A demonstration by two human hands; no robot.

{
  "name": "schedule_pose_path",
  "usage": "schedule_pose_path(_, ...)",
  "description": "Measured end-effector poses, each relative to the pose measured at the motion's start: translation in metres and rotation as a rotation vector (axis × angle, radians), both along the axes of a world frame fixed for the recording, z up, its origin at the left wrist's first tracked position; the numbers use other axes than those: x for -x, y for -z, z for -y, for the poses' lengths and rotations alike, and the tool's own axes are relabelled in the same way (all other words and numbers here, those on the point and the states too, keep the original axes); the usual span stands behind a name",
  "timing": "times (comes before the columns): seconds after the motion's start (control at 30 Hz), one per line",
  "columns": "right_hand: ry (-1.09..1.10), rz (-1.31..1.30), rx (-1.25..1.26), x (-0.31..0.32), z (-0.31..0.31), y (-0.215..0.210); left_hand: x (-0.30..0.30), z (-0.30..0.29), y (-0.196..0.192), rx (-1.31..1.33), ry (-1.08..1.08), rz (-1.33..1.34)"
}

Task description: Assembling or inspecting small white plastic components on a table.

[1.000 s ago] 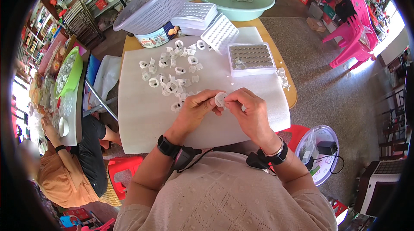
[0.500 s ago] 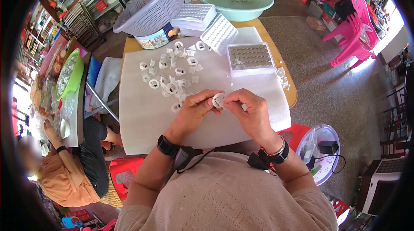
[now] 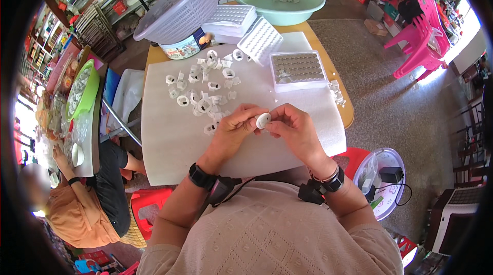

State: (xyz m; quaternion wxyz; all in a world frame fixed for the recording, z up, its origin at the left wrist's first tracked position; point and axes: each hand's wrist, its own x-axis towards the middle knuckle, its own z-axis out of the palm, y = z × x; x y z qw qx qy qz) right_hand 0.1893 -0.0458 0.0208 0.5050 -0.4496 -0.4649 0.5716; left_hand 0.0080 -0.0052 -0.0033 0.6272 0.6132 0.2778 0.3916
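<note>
Over the near part of the pale table covering, my left hand [image 3: 235, 127] pinches a small round white plastic part [image 3: 263, 120] between thumb and fingers. From the other side my right hand [image 3: 294, 127] closes on the same part, thumb and forefinger at its edge. Its round face shows a small dark slot. Left of my hands lie several loose white plastic parts [image 3: 204, 105], some round with dark openings. Beyond my right hand stands a white tray [image 3: 299, 86] with rows of small grey pieces. Whether my right fingertips hold a further tiny piece is hidden.
White ridged trays [image 3: 261, 42] are stacked at the back, beside a grey plastic basket [image 3: 179, 11] and a green basin [image 3: 280, 13]. Small white bits [image 3: 336, 93] lie by the right edge. Another person [image 3: 84, 203] sits at the left; a purple basket [image 3: 393, 172] stands right.
The round white part has turned and shifted slightly right in my fingers. My right fingers have curled closer round its lower edge; the loose parts and trays have stayed put.
</note>
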Motion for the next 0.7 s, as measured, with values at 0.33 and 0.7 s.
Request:
schedule_pose_path(0.33,0.210,0.453,-0.298,0.012,0.000,0.015,-0.005,0.007,-0.002,0.012,-0.230,-0.186)
schedule_pose_path(0.7,0.135,0.304,-0.079,0.023,-0.008,0.005,-0.005,0.002,-0.008,0.014,-0.258,-0.186)
